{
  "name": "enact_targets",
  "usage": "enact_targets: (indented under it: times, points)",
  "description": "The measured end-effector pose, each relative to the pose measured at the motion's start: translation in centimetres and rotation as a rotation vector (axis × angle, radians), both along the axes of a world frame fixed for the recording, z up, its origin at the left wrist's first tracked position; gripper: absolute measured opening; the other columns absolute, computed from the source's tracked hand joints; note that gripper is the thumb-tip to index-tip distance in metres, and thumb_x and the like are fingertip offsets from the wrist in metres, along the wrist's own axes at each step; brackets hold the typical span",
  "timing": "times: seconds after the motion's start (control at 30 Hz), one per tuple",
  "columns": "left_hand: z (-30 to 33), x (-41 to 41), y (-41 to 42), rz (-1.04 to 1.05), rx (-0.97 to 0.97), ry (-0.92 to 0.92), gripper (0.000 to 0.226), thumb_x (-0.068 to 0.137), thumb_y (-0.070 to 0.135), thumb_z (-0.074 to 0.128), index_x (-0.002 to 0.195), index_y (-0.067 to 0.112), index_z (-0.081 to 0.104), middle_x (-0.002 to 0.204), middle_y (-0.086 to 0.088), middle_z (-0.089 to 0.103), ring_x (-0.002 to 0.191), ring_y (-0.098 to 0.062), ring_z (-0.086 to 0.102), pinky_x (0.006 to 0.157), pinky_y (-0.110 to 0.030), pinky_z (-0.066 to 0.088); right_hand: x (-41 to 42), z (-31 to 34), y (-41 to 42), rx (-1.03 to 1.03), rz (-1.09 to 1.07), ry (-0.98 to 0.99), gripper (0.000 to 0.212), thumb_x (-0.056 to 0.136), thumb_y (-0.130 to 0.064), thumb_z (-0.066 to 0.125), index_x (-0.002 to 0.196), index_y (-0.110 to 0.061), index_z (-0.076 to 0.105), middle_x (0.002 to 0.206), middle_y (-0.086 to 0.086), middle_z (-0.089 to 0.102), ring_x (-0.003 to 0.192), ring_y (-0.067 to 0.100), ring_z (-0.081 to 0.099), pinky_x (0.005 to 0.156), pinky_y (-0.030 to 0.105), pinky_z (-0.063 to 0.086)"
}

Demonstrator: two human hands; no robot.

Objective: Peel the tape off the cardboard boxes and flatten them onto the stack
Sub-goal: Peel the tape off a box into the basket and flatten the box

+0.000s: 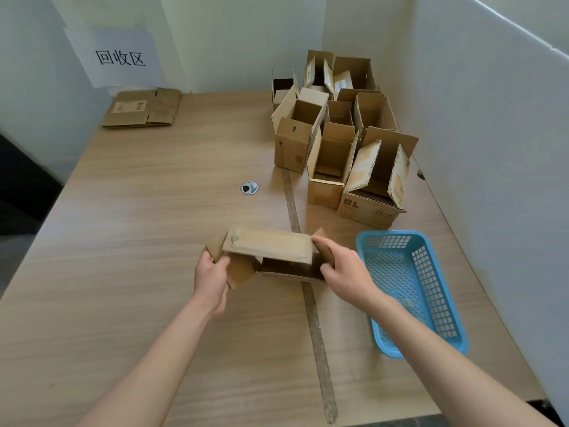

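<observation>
1. Cardboard everywhere, so this looks like early days. The stack (141, 108) of flattened boxes sits at the far left corner of the table (154, 211), under the paper sign (120, 58) on the wall, and it looks only a few pieces thick.
2. Still to do: a cluster of upright open boxes (335, 134) at the far right, roughly nine or ten, flaps up.
3. The box in hand (271, 254) is near the table's middle, just left of the blue basket (412, 288). It's small and brown, with a scuffed top flap and a dark opening facing me. I can't spot any tape on it.
4. Left hand (212, 278) has its fingers curled round the left end flap, and right hand (341, 266) pinches the right end flap, thumb on top.
5. My guess: it's mid-flatten, not collapsed yet.
</observation>
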State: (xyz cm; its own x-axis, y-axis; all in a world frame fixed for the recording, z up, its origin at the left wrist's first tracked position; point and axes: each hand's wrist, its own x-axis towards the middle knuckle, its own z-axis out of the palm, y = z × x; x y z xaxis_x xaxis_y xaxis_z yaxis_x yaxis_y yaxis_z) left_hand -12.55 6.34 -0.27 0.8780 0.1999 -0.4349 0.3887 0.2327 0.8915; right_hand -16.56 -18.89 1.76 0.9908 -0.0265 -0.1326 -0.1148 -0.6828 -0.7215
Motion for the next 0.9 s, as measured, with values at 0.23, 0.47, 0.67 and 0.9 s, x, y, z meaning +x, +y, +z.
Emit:
enact_targets:
  times: [0.23,0.47,0.67,0.9]
  points:
    - [-5.8,-5.0,4.8,-0.221,0.059,0.309,0.035,0.099,-0.013,0.045,0.131,-0.001,0.052,0.126,-0.024,0.066,0.096,-0.039,0.073,0.074,-0.044,0.064,-3.6,-4.2,0.5,-0.376,0.415,0.103,0.082,0.086,0.0,0.039,0.153,-0.047,0.03,0.162,-0.03,0.019,0.144,0.012,0.039,0.097,0.039,0.051]
    - [-8.3,-9.0,7.6,-0.421,0.035,0.547,0.028,0.096,-0.003,0.05,0.122,0.009,0.05,0.103,-0.021,0.076,0.091,-0.033,0.076,0.069,-0.039,0.064,-4.7,-7.9,3.0,-0.629,0.555,0.104,0.072,0.088,0.004,0.044,0.15,-0.032,0.038,0.159,-0.014,0.028,0.138,0.019,0.039,0.07,0.038,0.052]
    - [-8.9,-7.1,6.6,-0.372,0.911,0.124,0.045,0.094,0.026,0.065,0.138,0.023,0.055,0.107,0.003,0.067,0.093,-0.018,0.065,0.081,-0.036,0.049,-4.7,-8.9,3.2,-0.56,0.576,0.148,0.061,0.091,-0.042,0.05,0.15,-0.031,0.039,0.162,-0.009,0.025,0.146,0.02,0.027,0.113,0.043,0.035]
    - [-10.7,-4.5,3.1,-0.835,1.417,-0.264,0.061,0.097,0.058,0.053,0.148,0.025,0.044,0.171,-0.001,0.006,0.157,-0.021,0.003,0.126,-0.041,0.006,-2.1,-11.1,4.2,-0.549,0.387,-0.051,0.063,0.094,-0.06,0.047,0.15,-0.032,0.035,0.138,-0.005,0.046,0.132,0.022,0.043,0.118,0.036,0.025]
